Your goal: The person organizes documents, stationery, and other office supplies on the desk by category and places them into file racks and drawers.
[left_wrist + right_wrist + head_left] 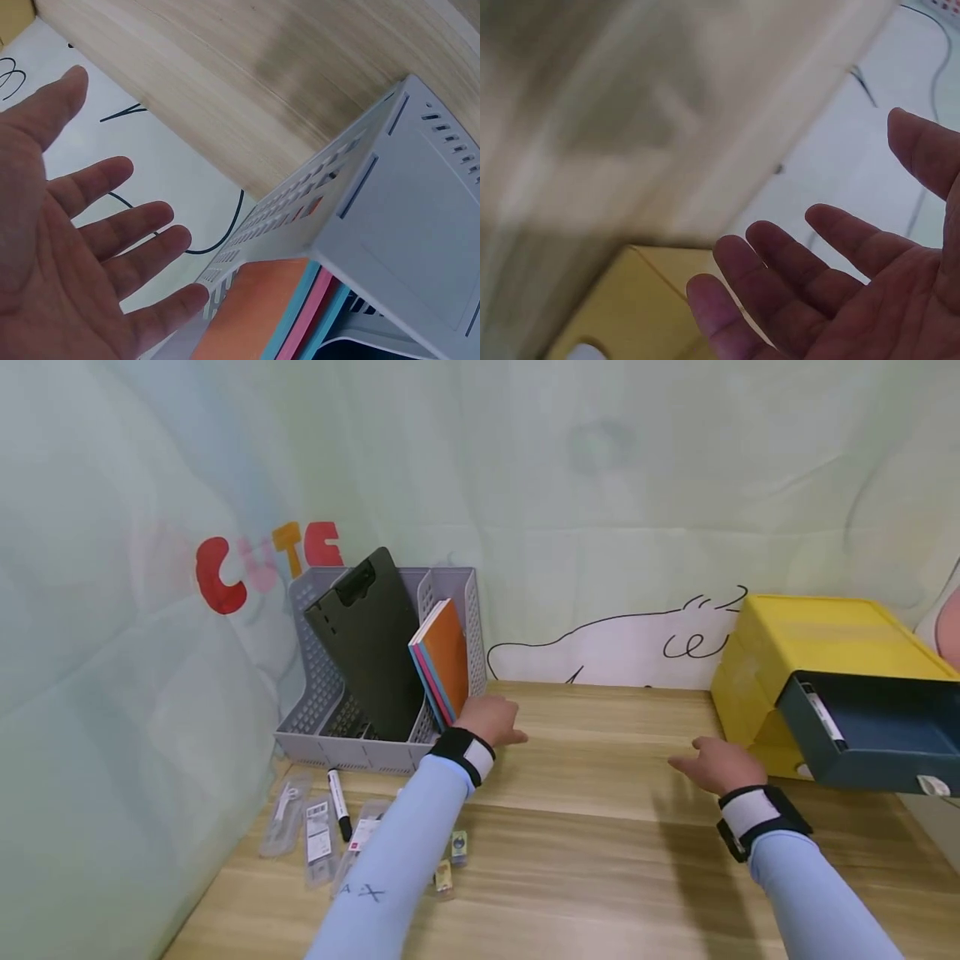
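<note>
My left hand (489,720) hovers by the right front of a grey file holder (345,752), its fingers spread and holding nothing in the left wrist view. Orange, blue and pink notebooks (448,652) stand in the holder's right section, close behind that hand. A black clipboard (371,643) leans in the section beside them. On the other side, my right hand (720,766) is over the table just left of a yellow drawer unit (757,693), fingers loosely extended with nothing in them. The unit's dark drawer (885,764) is pulled out and contains a white marker (825,717).
Before the file holder lie a black-and-white marker (340,806), clear plastic cases (318,843) and small boxes (459,847), partly covered by my left forearm. A printed curtain (600,527) hangs behind the wooden table (570,860).
</note>
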The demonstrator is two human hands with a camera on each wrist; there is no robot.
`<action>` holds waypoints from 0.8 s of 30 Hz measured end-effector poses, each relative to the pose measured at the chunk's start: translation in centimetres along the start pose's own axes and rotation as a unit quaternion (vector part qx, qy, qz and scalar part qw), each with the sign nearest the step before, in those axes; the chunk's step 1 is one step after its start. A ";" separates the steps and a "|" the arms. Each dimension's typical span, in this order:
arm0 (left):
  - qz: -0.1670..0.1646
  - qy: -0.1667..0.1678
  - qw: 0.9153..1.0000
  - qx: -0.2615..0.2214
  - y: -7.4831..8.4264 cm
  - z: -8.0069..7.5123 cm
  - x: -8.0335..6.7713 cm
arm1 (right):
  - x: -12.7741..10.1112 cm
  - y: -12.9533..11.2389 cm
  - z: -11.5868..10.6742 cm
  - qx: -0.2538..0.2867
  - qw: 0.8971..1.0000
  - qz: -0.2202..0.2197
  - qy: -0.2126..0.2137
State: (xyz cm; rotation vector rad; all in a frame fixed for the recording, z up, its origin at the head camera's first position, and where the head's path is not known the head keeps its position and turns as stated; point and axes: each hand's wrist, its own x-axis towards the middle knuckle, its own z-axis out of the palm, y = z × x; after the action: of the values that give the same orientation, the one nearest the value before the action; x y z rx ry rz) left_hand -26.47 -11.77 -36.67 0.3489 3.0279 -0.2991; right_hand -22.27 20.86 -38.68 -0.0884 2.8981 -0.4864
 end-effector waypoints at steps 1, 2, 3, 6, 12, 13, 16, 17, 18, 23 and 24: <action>0.001 -0.001 1.000 -0.003 -0.1 0.0 0.0 | 0.0 0.2 0.4 0.001 1.000 0.001 -0.001; 0.003 -0.001 1.000 -0.007 -0.1 -0.1 -0.1 | 0.0 0.5 0.7 0.003 1.000 0.004 -0.001; 0.005 -0.001 1.000 -0.011 -0.2 -0.1 -0.1 | 0.0 0.6 1.0 0.006 1.000 0.006 -0.001; 0.009 -0.003 1.000 -0.027 -0.5 -0.2 -0.2 | 0.0 1.0 1.6 0.014 1.000 0.018 -0.004; 0.013 -0.006 0.997 -0.072 -1.8 -1.3 -0.3 | 0.0 0.9 1.8 0.015 0.999 0.035 -0.002; 0.016 -0.004 0.997 -0.078 -2.3 -1.5 -0.4 | -0.1 0.8 1.8 0.014 0.999 0.037 -0.002; 0.024 0.007 0.995 -0.095 -3.5 -2.1 -1.0 | -0.1 0.8 2.0 0.013 0.999 0.039 -0.002; 0.026 0.013 0.995 -0.100 -3.9 -2.4 -1.3 | -0.1 0.9 2.0 0.012 0.999 0.039 -0.002; 0.026 0.017 0.994 -0.109 -4.4 -2.6 -1.7 | -0.1 0.9 2.1 0.011 0.999 0.039 -0.001; 0.004 0.016 0.990 -0.140 -6.3 -3.8 -3.5 | -0.1 1.4 2.4 0.013 0.999 0.039 0.008; -0.002 0.011 0.990 -0.142 -6.6 -4.0 -3.8 | -0.1 1.5 2.4 0.013 0.999 0.040 0.008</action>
State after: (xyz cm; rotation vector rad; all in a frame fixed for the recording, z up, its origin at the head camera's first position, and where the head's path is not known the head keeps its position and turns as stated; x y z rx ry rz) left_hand -24.56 -18.10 -31.18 0.3245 3.0325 0.1383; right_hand -21.71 21.48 -41.40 0.0368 2.8962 -0.5137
